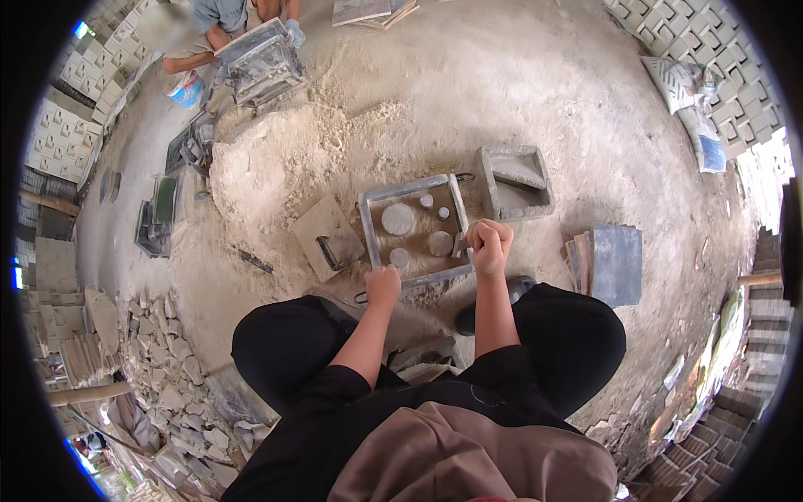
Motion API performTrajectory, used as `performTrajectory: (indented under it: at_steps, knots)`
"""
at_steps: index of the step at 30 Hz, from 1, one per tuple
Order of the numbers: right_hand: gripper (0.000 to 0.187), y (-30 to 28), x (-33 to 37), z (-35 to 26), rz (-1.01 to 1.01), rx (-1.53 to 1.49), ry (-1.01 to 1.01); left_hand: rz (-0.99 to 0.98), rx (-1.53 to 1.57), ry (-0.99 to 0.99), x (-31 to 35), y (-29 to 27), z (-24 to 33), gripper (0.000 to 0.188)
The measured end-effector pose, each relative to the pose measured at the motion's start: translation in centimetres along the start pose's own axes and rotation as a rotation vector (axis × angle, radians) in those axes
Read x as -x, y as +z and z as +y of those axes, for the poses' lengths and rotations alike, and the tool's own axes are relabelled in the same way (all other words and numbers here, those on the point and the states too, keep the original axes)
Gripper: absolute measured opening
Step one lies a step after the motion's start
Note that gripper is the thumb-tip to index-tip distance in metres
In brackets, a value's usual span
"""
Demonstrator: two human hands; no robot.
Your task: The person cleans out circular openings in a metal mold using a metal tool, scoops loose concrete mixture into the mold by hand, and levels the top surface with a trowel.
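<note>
On the dusty floor before me lies a square grey metal mould frame (pixel 365 219) with several round grey discs (pixel 398 219) of different sizes inside. My left hand (pixel 384 285) is closed at its near left corner, beside a wire loop. My right hand (pixel 490 244) is closed in a fist over its right side; a small pale piece shows by those fingers, its kind unclear. Left of the frame rests a flat square board (pixel 316 219) with a dark handle. A grey rectangular box mould (pixel 516 207) stands beyond my right hand, a slanted bar inside it.
Loose pale powder (pixel 272 163) is heaped at the far left. Beyond it, a co-worker's gloved hand (pixel 294 33) holds another mould (pixel 261 63). Flat plates (pixel 617 263) are stacked at right. Broken pieces (pixel 163 368) lie at near left, sacks (pixel 701 125) at far right.
</note>
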State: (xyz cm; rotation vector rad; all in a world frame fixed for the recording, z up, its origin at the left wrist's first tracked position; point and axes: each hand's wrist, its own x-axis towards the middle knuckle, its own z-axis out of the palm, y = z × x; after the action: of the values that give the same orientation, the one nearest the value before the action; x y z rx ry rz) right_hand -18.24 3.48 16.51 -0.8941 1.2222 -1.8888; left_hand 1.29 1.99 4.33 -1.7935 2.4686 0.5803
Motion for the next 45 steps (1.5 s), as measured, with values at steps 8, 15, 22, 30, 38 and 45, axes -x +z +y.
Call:
performTrajectory:
  at_steps: [8, 15, 22, 30, 38, 45]
  knots:
    - [0.039, 2.3, 1.4, 0.8, 0.315, 0.013, -0.077, 0.098, -0.045, 0.048, -0.1, 2.1, -1.2, 0.015]
    - [0.036, 5.0, 1.5, -2.2, 0.513, 0.029, -0.101, 0.124, 0.228, -0.127, 1.4, 0.8, -0.7, 0.013]
    - [0.028, 1.8, 0.6, -0.8, -0.427, -0.080, 0.167, -0.166, 0.678, -0.549, 1.0, -2.6, 1.1, 0.025]
    - [0.028, 5.4, 2.9, -0.8, -0.136, 0.173, -0.135, -0.287, 0.677, -0.589, 1.2, -3.6, 0.6, 0.036]
    - [0.027, 6.6, 3.0, -0.7, -0.048, 0.163, -0.126, -0.271, 0.626, -0.535, 1.1, -2.8, 1.1, 0.041]
    - [0.029, 6.6, 2.9, -0.4, 0.119, -0.011, -0.128, -0.241, 0.688, -0.572, 1.4, -2.1, 0.8, 0.040]
